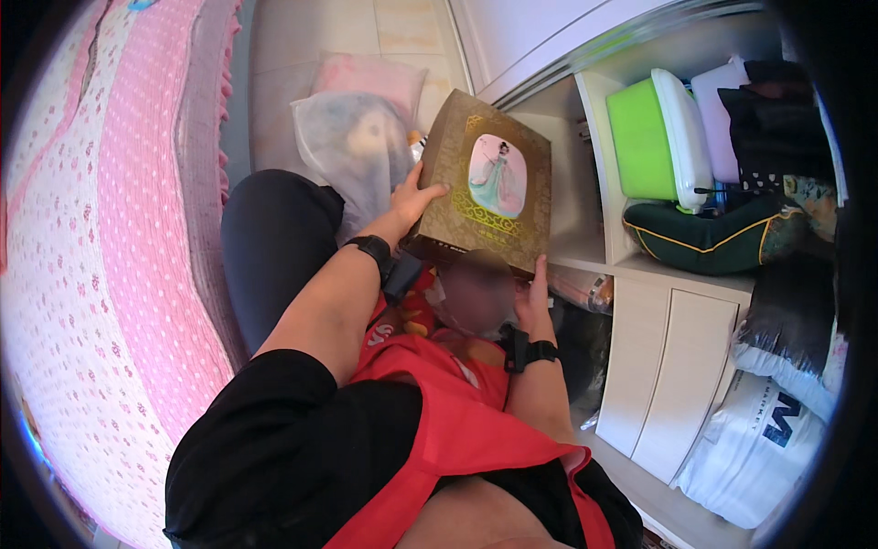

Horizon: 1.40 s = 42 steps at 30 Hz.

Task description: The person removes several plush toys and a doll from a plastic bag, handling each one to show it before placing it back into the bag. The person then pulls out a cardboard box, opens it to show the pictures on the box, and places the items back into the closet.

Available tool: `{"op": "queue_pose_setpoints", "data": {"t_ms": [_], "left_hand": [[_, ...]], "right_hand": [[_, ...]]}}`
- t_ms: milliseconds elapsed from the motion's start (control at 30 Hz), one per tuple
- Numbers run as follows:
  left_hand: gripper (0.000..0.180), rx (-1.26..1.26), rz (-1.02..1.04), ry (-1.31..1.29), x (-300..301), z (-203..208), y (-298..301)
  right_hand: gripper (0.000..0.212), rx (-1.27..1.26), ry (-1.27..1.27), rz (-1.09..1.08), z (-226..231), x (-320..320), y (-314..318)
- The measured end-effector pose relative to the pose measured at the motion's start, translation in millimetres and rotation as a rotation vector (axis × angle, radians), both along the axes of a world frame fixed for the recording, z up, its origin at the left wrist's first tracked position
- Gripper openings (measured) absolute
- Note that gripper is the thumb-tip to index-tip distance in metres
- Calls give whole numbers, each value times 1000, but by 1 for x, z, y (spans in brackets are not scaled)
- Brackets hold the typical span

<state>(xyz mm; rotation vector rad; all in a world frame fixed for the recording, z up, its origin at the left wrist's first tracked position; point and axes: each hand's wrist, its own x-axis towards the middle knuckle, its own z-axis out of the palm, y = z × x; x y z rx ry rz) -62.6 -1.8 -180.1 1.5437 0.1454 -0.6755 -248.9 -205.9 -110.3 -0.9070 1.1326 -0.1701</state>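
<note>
Between my two hands is a brown-gold patterned box point(441, 174) with a framed picture of a doll-like figure in a pale green gown on its lid. My left hand point(412, 203) grips its left side, thumb lying on the top face. At the lower right corner my right hand point(534, 300) holds the box, fingers partly hidden beneath it. The box is tilted, in front of the wardrobe opening. Behind its left side lies a white translucent bag point(343, 137) with something pale inside. A blurred round patch hides what is just below the box.
To the right, an open wardrobe point(594, 156) holds a lime-green bin with a white lid point(645, 137), a dark green bag with yellow piping point(718, 240) and dark clothes. White drawers point(636, 366) and a white plastic bag point(750, 457) are below. A pink quilted bed point(151, 229) runs along the left.
</note>
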Motion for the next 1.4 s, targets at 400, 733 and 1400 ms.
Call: {"op": "queue_pose_setpoints", "data": {"t_ms": [400,733,1400], "left_hand": [[102,120,-285,170,-12,-65,5],[117,14,-307,282,-25,-63,11],[113,-302,-425,361,-20,41,23]], "right_hand": [[78,-165,346,130,-9,-1,-6],[83,34,11,155,-40,-30,-16],[75,-44,-56,-192,-35,-23,-15]]}}
